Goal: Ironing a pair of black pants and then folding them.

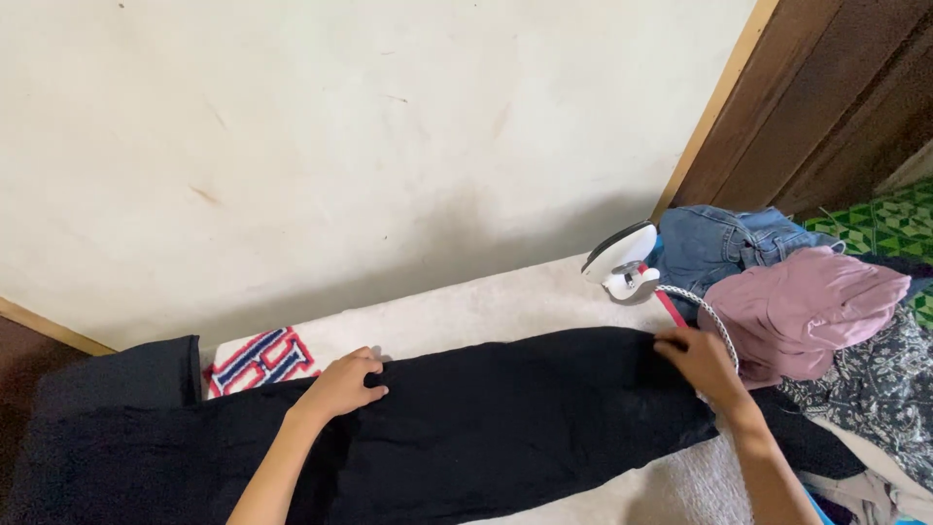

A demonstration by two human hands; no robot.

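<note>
A long black garment (486, 428) lies spread across a cream-covered ironing surface (486, 306). My left hand (345, 382) rests on the garment's upper edge near the middle-left, fingers curled over the cloth. My right hand (698, 358) presses on the garment's right end, fingers pinching its edge. A white and red iron (625, 261) stands upright just beyond my right hand, and its braided cord (714, 319) runs down past my wrist.
A pile of clothes sits at the right: blue jeans (729, 243), a mauve garment (802, 311) and patterned grey fabric (875, 389). A red, white and blue patterned cloth (260, 358) shows at the left. A cream wall (340, 146) rises behind, with a wooden door frame (714, 102) at the right.
</note>
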